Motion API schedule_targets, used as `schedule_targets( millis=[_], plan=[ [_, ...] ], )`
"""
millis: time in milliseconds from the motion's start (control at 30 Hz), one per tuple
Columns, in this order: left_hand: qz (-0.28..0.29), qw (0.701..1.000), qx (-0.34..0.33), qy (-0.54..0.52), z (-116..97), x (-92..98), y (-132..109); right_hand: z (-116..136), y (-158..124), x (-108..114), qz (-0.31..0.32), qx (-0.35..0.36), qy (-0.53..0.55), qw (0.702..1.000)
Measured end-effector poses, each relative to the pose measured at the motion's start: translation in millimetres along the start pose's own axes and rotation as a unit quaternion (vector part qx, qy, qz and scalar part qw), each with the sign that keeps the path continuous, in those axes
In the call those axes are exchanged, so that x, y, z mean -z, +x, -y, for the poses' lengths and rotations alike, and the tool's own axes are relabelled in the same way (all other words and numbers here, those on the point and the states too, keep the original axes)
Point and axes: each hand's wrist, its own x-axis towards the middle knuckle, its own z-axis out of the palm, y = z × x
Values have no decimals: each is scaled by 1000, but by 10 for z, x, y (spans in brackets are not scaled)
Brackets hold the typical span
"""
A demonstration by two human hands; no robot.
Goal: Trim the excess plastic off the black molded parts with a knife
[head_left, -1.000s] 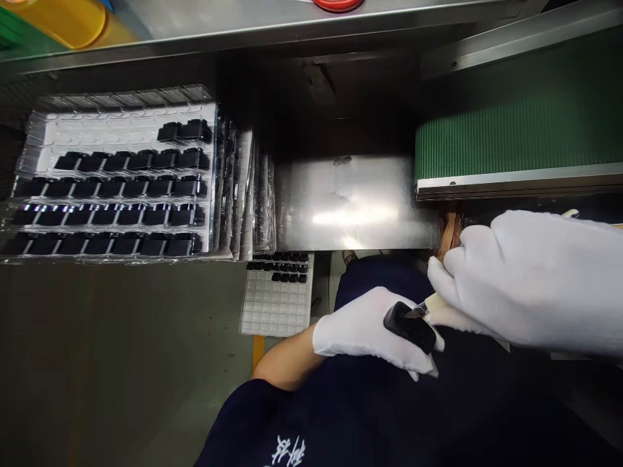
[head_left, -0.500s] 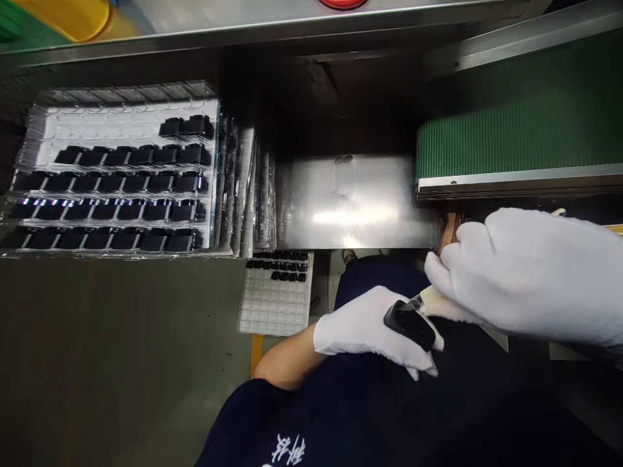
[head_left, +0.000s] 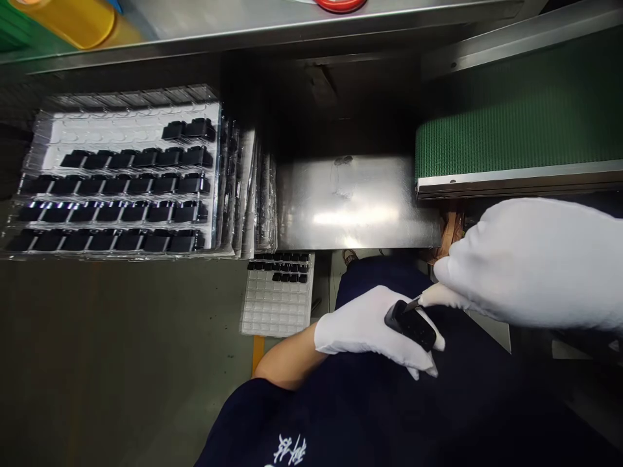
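Note:
White gloves cover both hands. My left hand (head_left: 377, 327) is wrapped round a small black part (head_left: 413, 326), holding it above my lap. From the right, my right hand (head_left: 530, 263) grips a thin-bladed tool (head_left: 413, 303), whose metal tip touches the upper side of the black part. The tool's handle is mostly hidden inside the glove. At the left, a clear tray (head_left: 107, 133) on top of a stack holds rows of similar black parts (head_left: 141, 185).
A green conveyor belt (head_left: 511, 130) with a metal edge lies at the upper right. A steel surface (head_left: 360, 201) is in the middle. Below it stands another partly filled tray (head_left: 277, 305). A yellow container (head_left: 78, 23) and a red ring (head_left: 341, 5) are along the top.
My right hand has rolled over slightly, and the tool handle that showed before is now hidden. My left hand and the black part have stayed almost in place.

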Motion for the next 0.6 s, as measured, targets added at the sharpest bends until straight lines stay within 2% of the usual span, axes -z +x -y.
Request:
schedule_targets(
  millis=[100,167,333,400,500,600],
  plan=[
    [-3,1000,2,12,18,11,-13,-3,18,-95,-5,-42,65,997],
    [-1,1000,2,23,35,25,-24,-56,-14,-300,-27,-83,123,988],
    [1,999,-3,35,61,44,-42,-231,-134,-885,-131,-181,236,946],
    [2,1000,-4,30,60,44,-44,-263,-165,-977,-137,-179,253,941],
    [6,1000,-2,25,56,42,-48,-286,-203,-1005,-129,-173,261,941],
    [8,1000,-4,22,59,47,-50,-326,-268,-1063,-168,-201,268,927]
  ],
)
